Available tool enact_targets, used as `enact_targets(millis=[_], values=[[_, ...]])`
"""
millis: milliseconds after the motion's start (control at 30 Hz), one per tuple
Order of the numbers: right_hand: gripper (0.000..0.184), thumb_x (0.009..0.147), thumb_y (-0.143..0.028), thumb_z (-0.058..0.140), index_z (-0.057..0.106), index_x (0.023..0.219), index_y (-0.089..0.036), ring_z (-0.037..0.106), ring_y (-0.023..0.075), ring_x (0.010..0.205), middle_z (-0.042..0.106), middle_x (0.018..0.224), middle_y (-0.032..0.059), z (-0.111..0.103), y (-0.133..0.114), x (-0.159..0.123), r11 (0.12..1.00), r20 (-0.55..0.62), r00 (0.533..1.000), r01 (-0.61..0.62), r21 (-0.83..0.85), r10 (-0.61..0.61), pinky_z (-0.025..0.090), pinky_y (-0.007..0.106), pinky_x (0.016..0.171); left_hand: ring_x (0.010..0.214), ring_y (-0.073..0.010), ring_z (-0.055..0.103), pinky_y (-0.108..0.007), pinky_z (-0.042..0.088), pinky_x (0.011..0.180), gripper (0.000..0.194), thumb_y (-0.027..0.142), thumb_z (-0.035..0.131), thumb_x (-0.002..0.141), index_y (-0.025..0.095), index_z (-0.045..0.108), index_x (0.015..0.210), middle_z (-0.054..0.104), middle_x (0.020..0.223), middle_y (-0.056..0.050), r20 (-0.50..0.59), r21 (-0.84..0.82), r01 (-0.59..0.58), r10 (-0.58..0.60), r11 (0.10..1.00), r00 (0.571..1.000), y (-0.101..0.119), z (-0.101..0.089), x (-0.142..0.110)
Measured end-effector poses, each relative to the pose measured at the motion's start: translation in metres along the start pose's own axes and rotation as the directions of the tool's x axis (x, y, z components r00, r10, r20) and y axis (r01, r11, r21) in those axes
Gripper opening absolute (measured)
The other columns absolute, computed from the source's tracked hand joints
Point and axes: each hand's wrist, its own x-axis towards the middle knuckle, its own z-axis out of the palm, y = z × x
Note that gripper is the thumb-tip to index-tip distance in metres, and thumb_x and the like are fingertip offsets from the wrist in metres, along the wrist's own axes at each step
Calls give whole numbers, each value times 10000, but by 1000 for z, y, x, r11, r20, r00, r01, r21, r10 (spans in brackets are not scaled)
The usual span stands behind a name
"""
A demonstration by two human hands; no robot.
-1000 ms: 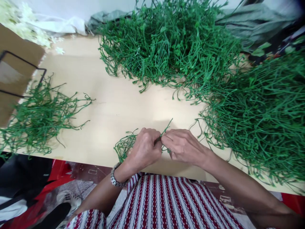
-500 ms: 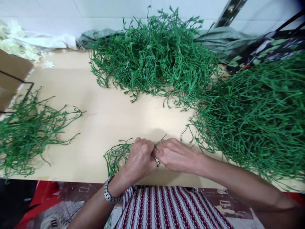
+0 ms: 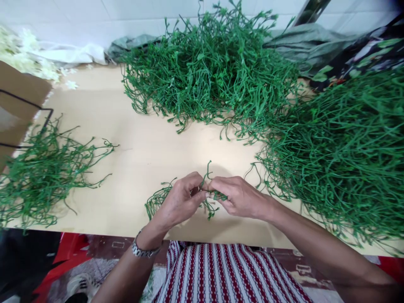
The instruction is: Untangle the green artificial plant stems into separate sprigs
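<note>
Near the table's front edge, my left hand (image 3: 183, 201) and my right hand (image 3: 238, 195) meet, fingertips pinched close together. Between them is a green plastic plant stem (image 3: 207, 171), one end sticking up past the fingers and small branching tips (image 3: 211, 209) hanging below. Both hands are closed on it; the exact grip point is partly hidden by the fingers. A small bunch of similar green stems (image 3: 157, 200) lies on the table just left of my left hand, partly covered by it.
A large heap of green stems (image 3: 202, 80) lies along the back, and another (image 3: 341, 155) fills the right side. A smaller pile (image 3: 47, 176) is at the left, by a cardboard box (image 3: 19, 101) with a black wire frame. Cream flowers (image 3: 27, 54) sit at the back left.
My hands have turned so the fingertips show more, and the held stem now stands more upright between them. The whole view has shifted slightly.
</note>
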Motion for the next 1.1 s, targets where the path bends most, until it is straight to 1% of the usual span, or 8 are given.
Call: enact_targets(millis=[200, 367, 500, 633, 733, 800, 933, 1100], values=[[329, 676, -24, 413, 522, 968, -132, 551, 152, 742, 597, 851, 65, 1, -10, 2, 988, 22, 998, -61, -144, 65, 418, 261, 626, 500, -96, 373, -274, 327, 625, 203, 125, 454, 751, 165, 450, 552, 423, 476, 48, -31, 291, 14, -5, 957, 999, 7, 4, -1], [183, 643, -26, 410, 544, 698, -137, 506, 139, 600, 570, 650, 41, -4, -12, 4, 979, 81, 996, -15, -205, 32, 346, 252, 523, 498, -85, 368, -292, 322, 679, 282, 63, 406, 744, 159, 321, 493, 385, 486, 51, -20, 322, -39, 48, 946, 999, 3, 11, -3], [143, 685, -70, 442, 475, 570, -148, 387, 76, 508, 451, 554, -20, -9, -5, 6, 978, 81, 995, 33, 204, -51, 286, 209, 480, 470, -85, 310, -271, 292, 575, 295, 52, 422, 697, 167, 265, 475, 298, 468, 53, 40, 87, -122, 119, 989, 992, 3, 8, -5], [242, 799, -238, 495, 456, 580, -142, 300, 50, 471, 339, 519, -58, -9, -3, 8, 751, 120, 992, -43, 659, -49, 253, 182, 445, 475, -92, 332, -279, 308, 561, 281, 68, 473, 693, 172, 355, 460, 336, 459, 45, 99, -173, -165, 184, 971, 978, 7, 1, -7], [254, 820, -319, 509, 520, 656, -126, 367, 56, 507, 427, 559, -38, -8, -3, 7, 587, 173, 979, -76, 806, -110, 317, 189, 496, 469, -91, 346, -288, 332, 573, 254, 73, 504, 713, 178, 493, 482, 370, 443, 42, 145, -287, -148, 195, 946, 970, 5, -3, -7], [313, 841, -395, 486, 534, 698, -122, 415, 68, 544, 481, 602, -13, -9, -2, 5, 553, 168, 982, -95, 827, -82, 348, 203, 531, 480, -93, 384, -284, 349, 554, 199, 101, 532, 730, 181, 593, 558, 444, 476, 25, 136, -351, -85, 141, 933, 981, 2, -4, -7], [350, 890, -445, 386, 502, 763, -140, 445, 88, 632, 493, 702, 13, -18, 3, 3, 666, 84, 993, -119, 736, 84, 376, 227, 602, 604, -112, 508, -258, 391, 538, 73, 151, 608, 714, 172, 675, 698, 569, 674, -29, 27, -447, 22, -11, 894, 1000, -5, -6, -7], [305, 920, -355, 345, 530, 784, -155, 475, 145, 835, 542, 809, 57, -18, -2, 5, 879, -77, 987, -86, 470, 138, 374, 289, 777, 681, -115, 509, -248, 417, 585, 110, 157, 596, 722, 182, 700, 744, 546, 728, -30, -83, -400, -25, -9, 916, 997, -10, -3, -5]])
